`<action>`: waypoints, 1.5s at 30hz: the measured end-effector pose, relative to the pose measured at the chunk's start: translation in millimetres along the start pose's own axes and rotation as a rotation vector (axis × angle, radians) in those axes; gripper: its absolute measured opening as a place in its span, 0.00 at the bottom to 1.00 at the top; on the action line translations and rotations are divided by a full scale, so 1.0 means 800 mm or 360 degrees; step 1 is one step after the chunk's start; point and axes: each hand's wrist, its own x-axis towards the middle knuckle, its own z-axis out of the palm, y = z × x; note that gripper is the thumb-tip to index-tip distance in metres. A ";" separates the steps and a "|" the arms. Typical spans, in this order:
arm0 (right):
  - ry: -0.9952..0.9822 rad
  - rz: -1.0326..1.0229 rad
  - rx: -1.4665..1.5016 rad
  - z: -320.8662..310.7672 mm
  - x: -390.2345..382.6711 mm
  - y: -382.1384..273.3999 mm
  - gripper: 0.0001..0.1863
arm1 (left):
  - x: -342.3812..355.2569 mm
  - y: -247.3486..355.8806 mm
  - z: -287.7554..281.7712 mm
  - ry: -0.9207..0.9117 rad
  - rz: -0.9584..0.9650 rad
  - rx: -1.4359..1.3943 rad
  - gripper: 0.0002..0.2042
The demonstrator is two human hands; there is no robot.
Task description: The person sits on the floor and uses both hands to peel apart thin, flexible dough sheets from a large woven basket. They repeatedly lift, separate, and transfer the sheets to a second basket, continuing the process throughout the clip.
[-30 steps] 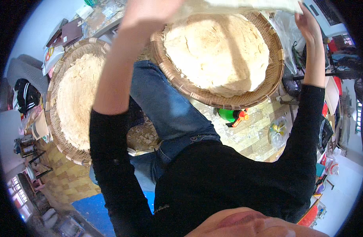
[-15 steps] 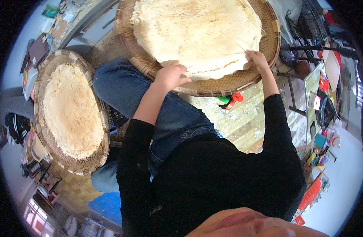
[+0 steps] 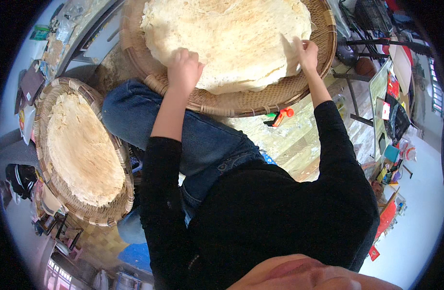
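A stack of large, thin, pale flatbread (image 3: 226, 43) with a browned top lies in a round woven tray (image 3: 222, 105) in front of me. My left hand (image 3: 184, 71) is over the stack's left front edge, its fingers curled and bent down; what they hold, if anything, is hidden. At the right edge my right hand (image 3: 307, 54) has thumb and forefinger pinched on the rim of the flatbread. The layers at the near edge look ragged.
A second woven tray (image 3: 42, 145) holding more flatbread (image 3: 84, 147) stands at my left, beside my bent knee (image 3: 127, 108). An orange-red and black object (image 3: 281, 117) lies on the floor beyond the front tray's rim. A cluttered table (image 3: 383, 101) stands on the right.
Both hands have moved up along the stack's edges, the left from the near rim onto the bread with its fingers now curled. The view has shifted slightly.
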 end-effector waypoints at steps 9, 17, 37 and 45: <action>-0.0059 -0.0489 -0.0708 0.003 -0.031 -0.063 0.32 | 0.016 -0.036 0.009 -0.0484 -0.0470 -0.0039 0.59; -0.0519 -0.0702 -0.0924 0.057 -0.046 -0.038 0.36 | 0.017 -0.030 -0.001 -0.0746 -0.0559 0.0073 0.69; -0.0898 -0.2046 0.0751 0.041 -0.283 -0.485 0.09 | -0.502 -0.275 -0.069 -0.0565 -0.1124 -0.0099 0.16; -0.1526 -0.3068 -0.0389 0.196 -0.426 -0.664 0.16 | -0.474 -0.293 0.000 -0.0087 -0.1118 -0.0001 0.13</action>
